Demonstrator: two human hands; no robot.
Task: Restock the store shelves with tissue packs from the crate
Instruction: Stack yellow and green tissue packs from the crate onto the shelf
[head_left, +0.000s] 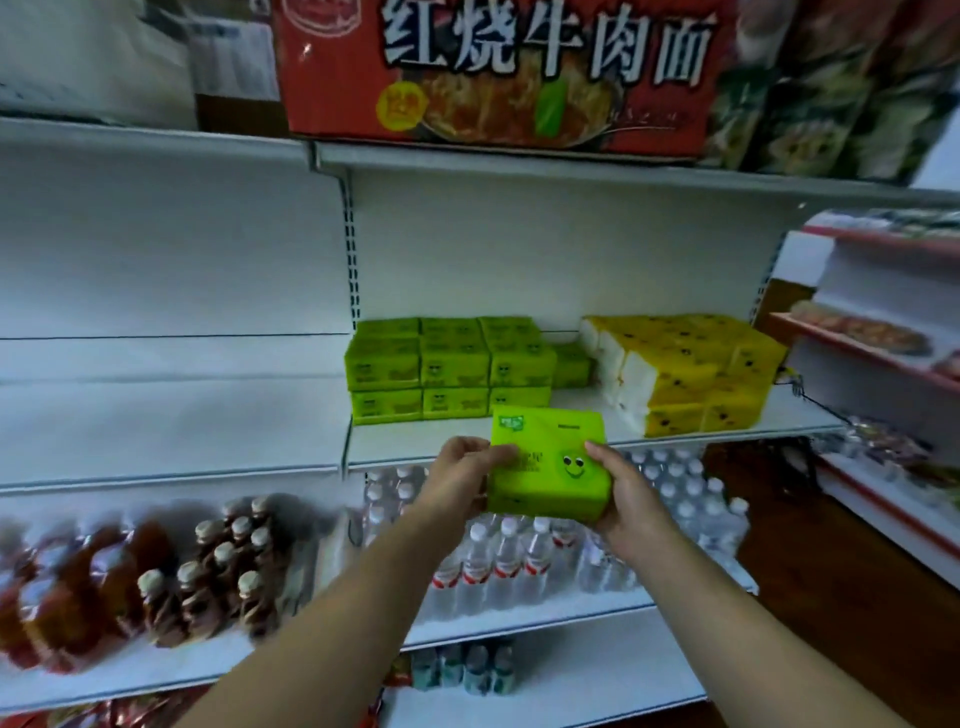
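A bright green tissue pack (549, 462) with a smiley face is held between both hands, just in front of the white shelf's front edge (519, 453). My left hand (462, 480) grips its left side and my right hand (626, 499) grips its right side, fingers under it. On the shelf behind stands a stack of several green tissue packs (447, 366), two layers high and three wide. To the right of that stack lies a block of yellow tissue packs (691, 369). The crate is out of view.
The shelf bay to the left (171, 415) has a bare white board. Below are brown drink bottles (218, 566) and shrink-wrapped water bottles (519, 561). A red noodle carton (493, 73) sits on the top shelf. Another shelving unit (883, 374) stands at the right.
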